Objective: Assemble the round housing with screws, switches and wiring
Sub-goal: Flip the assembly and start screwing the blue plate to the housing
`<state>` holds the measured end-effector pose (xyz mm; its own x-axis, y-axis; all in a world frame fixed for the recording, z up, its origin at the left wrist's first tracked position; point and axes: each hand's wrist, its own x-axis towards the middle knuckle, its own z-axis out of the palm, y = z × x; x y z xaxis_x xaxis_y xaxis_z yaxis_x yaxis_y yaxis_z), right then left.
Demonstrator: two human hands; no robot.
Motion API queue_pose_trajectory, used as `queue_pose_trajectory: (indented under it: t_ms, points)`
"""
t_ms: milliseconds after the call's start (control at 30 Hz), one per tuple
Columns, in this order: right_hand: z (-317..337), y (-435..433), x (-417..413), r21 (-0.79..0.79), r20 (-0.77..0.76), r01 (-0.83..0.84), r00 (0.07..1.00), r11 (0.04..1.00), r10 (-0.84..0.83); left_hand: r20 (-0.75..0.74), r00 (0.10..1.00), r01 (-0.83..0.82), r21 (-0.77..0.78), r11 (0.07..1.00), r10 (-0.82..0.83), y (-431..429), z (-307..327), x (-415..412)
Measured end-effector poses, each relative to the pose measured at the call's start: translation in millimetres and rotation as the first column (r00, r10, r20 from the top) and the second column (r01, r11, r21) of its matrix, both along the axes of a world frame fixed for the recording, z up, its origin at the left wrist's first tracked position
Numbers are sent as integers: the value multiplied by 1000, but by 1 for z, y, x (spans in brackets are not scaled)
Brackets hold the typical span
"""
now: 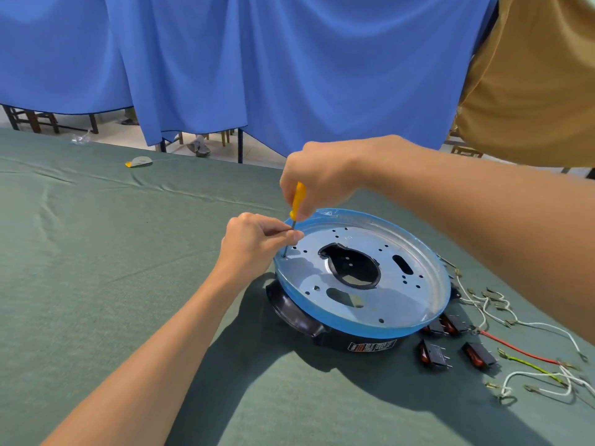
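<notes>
The round housing (418,304) sits on the green table: a black base under a silver metal plate with a blue rim. My right hand (318,178) grips the yellow handle of a screwdriver (297,201), held upright over the plate's far-left edge. The tip meets a screw hole there. My left hand (254,243) pinches the screwdriver's metal shaft just above the plate. Several black and red rocker switches (434,352) lie to the right of the housing. Loose white, red and yellow-green wires (531,352) with terminals lie beside them.
A green cloth (112,268) covers the table. A small yellow and white scrap (139,161) and a clear plastic piece (79,138) lie near the far left edge. Blue curtains (257,66) hang behind, with chair legs below them.
</notes>
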<state>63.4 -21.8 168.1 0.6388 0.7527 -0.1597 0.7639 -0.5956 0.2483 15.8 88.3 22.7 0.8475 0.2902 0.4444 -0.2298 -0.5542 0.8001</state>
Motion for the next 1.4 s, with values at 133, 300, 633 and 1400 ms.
queue_pose_trajectory:
  t_ms: [133,300,633,1400]
  points:
    - [-7,1,-3,-39,57,-102,993,994,104,20,999,39,-4,999,-39,1,-2,-2]
    - [-6,13,-8,-40,45,25,999,999,-23,62,996,70,-8,998,-69,3,-5,-2]
    - [-1,27,-11,-110,-29,173,984,979,-177,84,994,63,6,998,-63,2,-9,-1]
    - [-3,30,-10,-61,48,152,988,986,-149,120,990,82,-69,994,-73,4,-13,1]
